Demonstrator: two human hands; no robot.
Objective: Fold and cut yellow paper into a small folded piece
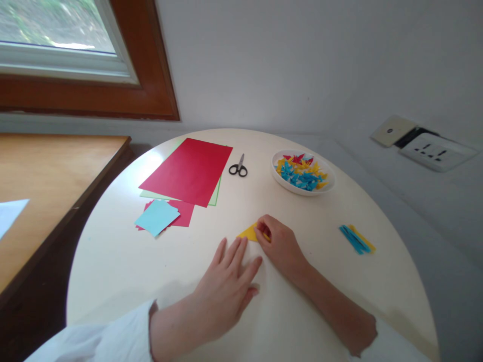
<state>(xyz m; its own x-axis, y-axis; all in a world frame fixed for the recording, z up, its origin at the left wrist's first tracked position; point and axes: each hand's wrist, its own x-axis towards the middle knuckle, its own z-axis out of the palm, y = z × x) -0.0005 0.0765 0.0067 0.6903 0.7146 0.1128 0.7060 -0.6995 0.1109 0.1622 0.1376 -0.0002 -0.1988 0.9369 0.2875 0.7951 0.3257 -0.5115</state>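
Note:
A small folded piece of yellow paper (248,233) lies on the white round table (181,281), its visible part a triangle. My right hand (281,246) pinches the paper's right side between thumb and curled fingers, which hide that part. My left hand (230,281) rests flat with fingers spread, two fingertips touching the paper's lower left edge. Up and to the left is a stack of small square papers, a light blue sheet (157,217) on top of red ones (186,213).
A large red sheet (188,171) lies over green paper (213,198). Black-handled scissors (238,168) sit beside it. A white bowl (277,176) holds blue, yellow and red folded paper shapes. Blue paper strips (353,239) and yellow ones lie at right. A wooden desk (75,176) stands left.

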